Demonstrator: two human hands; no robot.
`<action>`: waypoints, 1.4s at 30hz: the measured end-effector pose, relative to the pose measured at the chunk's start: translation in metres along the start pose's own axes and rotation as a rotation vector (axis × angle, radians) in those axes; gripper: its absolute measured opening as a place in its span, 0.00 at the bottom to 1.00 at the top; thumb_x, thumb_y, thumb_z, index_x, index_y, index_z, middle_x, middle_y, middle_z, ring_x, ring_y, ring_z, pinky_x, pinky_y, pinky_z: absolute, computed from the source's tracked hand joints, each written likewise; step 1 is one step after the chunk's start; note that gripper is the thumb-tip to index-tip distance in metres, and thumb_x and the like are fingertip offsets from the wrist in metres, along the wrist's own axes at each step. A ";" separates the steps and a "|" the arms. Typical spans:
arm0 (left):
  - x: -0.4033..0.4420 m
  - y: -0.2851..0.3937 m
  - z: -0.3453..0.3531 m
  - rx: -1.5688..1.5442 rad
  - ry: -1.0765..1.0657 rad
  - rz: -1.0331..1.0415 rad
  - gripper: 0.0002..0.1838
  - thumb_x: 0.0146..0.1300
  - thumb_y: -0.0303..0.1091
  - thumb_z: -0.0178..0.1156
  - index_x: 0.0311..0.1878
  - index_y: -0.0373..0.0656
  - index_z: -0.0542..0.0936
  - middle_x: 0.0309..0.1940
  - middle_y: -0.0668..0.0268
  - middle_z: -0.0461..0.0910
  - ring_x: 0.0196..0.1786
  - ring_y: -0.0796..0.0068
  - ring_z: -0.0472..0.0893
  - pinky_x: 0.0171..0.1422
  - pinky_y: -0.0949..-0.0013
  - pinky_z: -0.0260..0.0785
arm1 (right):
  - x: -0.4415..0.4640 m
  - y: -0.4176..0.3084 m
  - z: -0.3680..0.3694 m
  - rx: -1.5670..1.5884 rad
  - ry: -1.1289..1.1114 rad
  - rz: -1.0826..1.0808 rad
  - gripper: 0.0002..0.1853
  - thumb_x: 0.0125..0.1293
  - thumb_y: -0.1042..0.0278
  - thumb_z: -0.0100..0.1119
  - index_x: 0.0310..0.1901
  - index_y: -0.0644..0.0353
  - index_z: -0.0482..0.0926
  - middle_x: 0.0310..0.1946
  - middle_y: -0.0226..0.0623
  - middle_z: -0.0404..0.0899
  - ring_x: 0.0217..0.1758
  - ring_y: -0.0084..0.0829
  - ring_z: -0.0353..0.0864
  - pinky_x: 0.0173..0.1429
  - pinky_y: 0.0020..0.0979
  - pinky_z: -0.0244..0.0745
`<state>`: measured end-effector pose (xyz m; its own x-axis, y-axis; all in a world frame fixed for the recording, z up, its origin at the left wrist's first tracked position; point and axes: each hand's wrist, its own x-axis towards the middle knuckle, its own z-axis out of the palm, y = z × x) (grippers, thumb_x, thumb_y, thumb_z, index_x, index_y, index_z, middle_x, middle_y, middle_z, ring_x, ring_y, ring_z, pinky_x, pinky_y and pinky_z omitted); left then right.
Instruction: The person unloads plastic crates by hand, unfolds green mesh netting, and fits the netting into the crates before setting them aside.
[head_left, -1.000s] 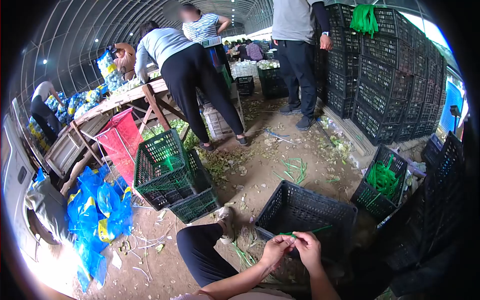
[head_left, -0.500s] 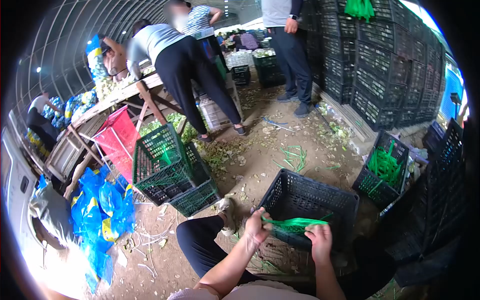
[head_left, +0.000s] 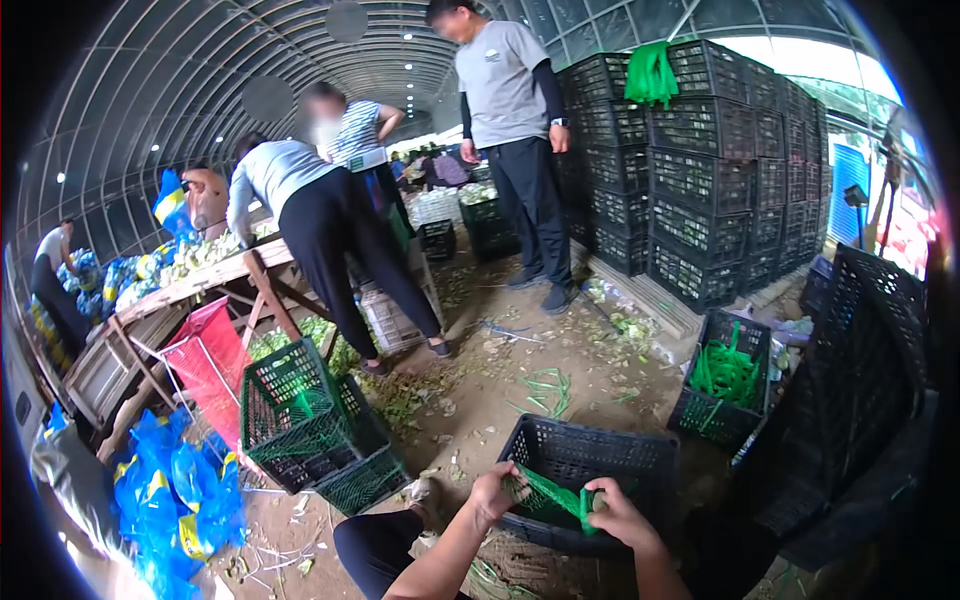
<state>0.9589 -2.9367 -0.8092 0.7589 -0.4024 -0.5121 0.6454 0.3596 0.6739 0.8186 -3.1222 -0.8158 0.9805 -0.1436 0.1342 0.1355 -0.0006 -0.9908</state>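
Green mesh netting [head_left: 548, 490] stretches between my two hands, over the near side of a black plastic crate [head_left: 632, 458]. My left hand [head_left: 497, 492] is closed on the netting's left end, at the crate's left rim. At the other end, my right hand [head_left: 618, 514] has its fingers closed round a bunched part of it. The netting spreads into a band between them, hiding part of the crate's inside.
Right of me are a crate of green netting [head_left: 728, 372] and stacked black crates [head_left: 700, 180]. Leftward are dark crates [head_left: 290, 400], blue bags [head_left: 165, 490] and a red mesh holder [head_left: 205, 350]. Several people work at a wooden table [head_left: 190, 275]; one person [head_left: 510, 120] stands ahead.
The view has tilted upward, so the crates sit lower in it. The netting, drawn out as a thin bundle before, is now spread wider and bunched at my right hand.
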 end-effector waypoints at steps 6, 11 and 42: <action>0.010 -0.004 0.012 -0.017 -0.224 -0.005 0.11 0.62 0.40 0.43 0.25 0.50 0.65 0.15 0.74 0.62 0.18 0.81 0.61 0.23 0.77 0.58 | -0.002 0.020 -0.018 -0.311 0.026 0.017 0.08 0.55 0.68 0.54 0.37 0.59 0.71 0.18 0.24 0.66 0.21 0.17 0.66 0.24 0.24 0.64; -0.071 -0.002 0.047 0.779 -0.231 0.148 0.11 0.57 0.45 0.54 0.34 0.50 0.67 0.21 0.77 0.64 0.22 0.88 0.62 0.23 0.80 0.55 | 0.009 0.009 -0.058 0.849 0.777 0.030 0.10 0.62 0.61 0.46 0.25 0.52 0.62 0.17 0.26 0.62 0.17 0.22 0.63 0.24 0.28 0.66; -0.053 -0.030 0.030 0.223 -0.389 0.179 0.10 0.60 0.35 0.50 0.41 0.39 0.72 0.33 0.65 0.75 0.35 0.75 0.76 0.38 0.75 0.70 | 0.083 -0.085 0.075 -0.017 0.202 -0.062 0.15 0.63 0.53 0.43 0.42 0.57 0.64 0.24 0.31 0.72 0.25 0.18 0.70 0.28 0.20 0.66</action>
<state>0.8966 -2.9512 -0.7868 0.7404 -0.6506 -0.1689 0.4406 0.2800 0.8529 0.8989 -3.0595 -0.7189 0.9217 -0.3381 0.1903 0.1907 -0.0321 -0.9811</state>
